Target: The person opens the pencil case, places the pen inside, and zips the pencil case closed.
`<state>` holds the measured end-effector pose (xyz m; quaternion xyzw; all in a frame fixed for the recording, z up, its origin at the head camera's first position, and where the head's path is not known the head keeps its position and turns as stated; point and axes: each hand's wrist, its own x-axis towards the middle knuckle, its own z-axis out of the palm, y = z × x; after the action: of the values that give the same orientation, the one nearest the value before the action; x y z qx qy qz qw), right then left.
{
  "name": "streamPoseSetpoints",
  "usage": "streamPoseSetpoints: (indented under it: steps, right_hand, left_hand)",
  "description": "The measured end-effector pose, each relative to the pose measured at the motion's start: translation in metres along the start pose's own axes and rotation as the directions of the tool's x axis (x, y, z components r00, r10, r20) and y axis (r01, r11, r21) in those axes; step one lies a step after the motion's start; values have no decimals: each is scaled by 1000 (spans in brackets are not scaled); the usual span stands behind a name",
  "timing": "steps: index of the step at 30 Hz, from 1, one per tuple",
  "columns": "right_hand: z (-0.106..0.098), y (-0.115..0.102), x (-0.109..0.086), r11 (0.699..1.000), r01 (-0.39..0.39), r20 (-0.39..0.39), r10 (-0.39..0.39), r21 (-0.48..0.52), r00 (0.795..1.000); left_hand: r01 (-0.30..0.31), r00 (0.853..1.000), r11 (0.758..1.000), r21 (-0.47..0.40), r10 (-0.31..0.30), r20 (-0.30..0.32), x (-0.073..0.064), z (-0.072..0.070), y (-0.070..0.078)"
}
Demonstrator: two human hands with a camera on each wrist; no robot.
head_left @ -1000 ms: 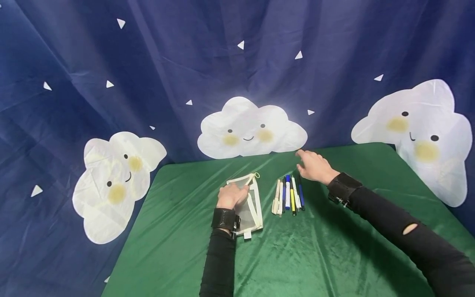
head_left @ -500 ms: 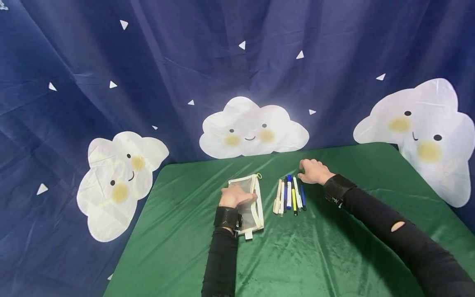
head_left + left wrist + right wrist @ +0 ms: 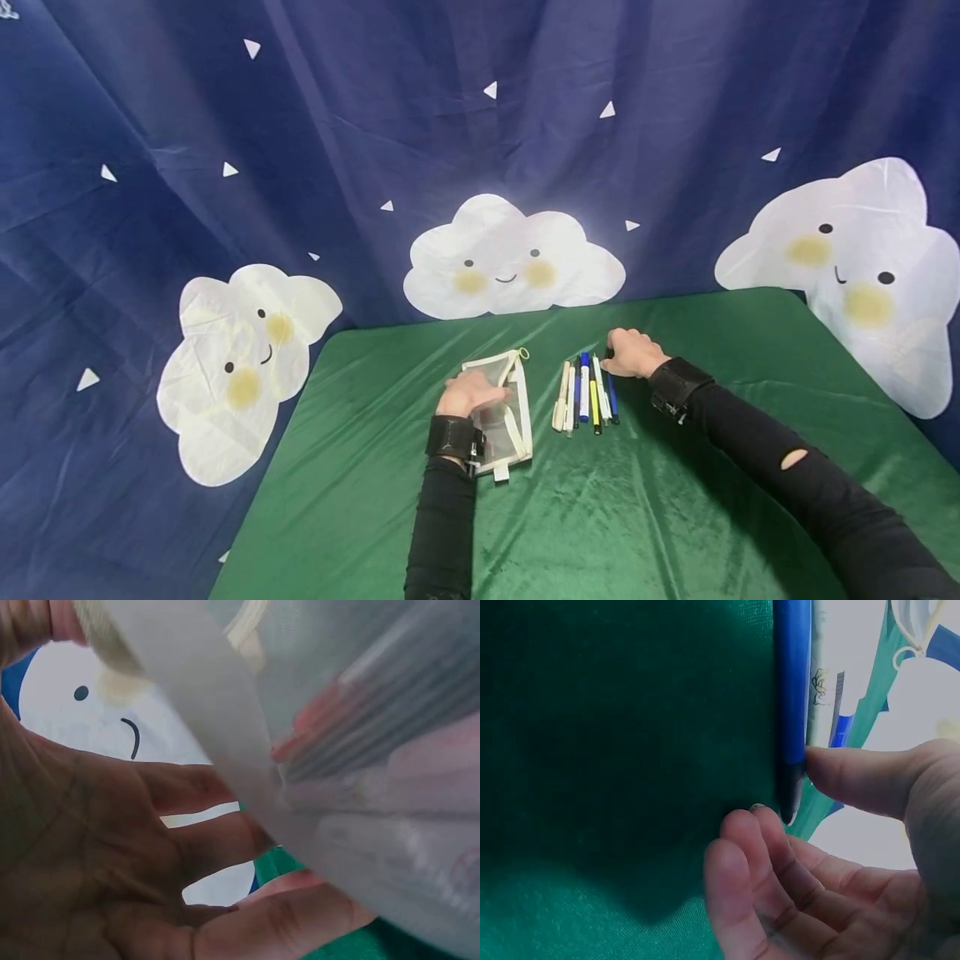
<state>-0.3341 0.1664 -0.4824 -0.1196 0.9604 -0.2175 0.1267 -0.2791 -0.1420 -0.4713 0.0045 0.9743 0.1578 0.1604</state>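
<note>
We've got the blue pen (image 3: pixel 792 682) lying on the green cloth (image 3: pixel 585 517) at the right end of a row of pens (image 3: pixel 584 396). Its long axis runs near to far, far end leaning a touch left, with its dark tapered tip pointing away from us toward the curtain (image 3: pixel 540 108). Our right hand (image 3: pixel 633 353) is at that tip: thumb against one side, bent fingers on the other, with a gap between thumb and fingertips, so we're not clamped on it. Our left hand (image 3: pixel 468 393) is on the pouch (image 3: pixel 524 408), left of the row; its fingertips go behind the see-through film, so we can't tell if it's gripping. The hands are well apart. The pouch also lies lengthwise near to far, ring (image 3: pixel 524 353) at the far right corner, tag (image 3: pixel 501 472) toward us.
</note>
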Motion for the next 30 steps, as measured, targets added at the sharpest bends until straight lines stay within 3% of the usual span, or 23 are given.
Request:
streamPoseSetpoints:
  steps: [7,10,15,30]
  right_hand:
    - [2,1,4,997,30,-23,-29,76,999]
    - [2,3,4,991,62,-28,-59,115,998]
    - [1,2,2,987,55,-18,-53,150,998]
    - [-4,6,2,979,-24,36,17,201,999]
  left_hand:
    - [-1,991,999,-38,-4,-130,-3,4,-5]
    - [16,988,998,-52,-24,-154,-4,6,-6]
    - [42,990,997,-65,-51,-131,-3,5,-5]
    - [23,998,995,-100,-29,-61,-3,-2,-5]
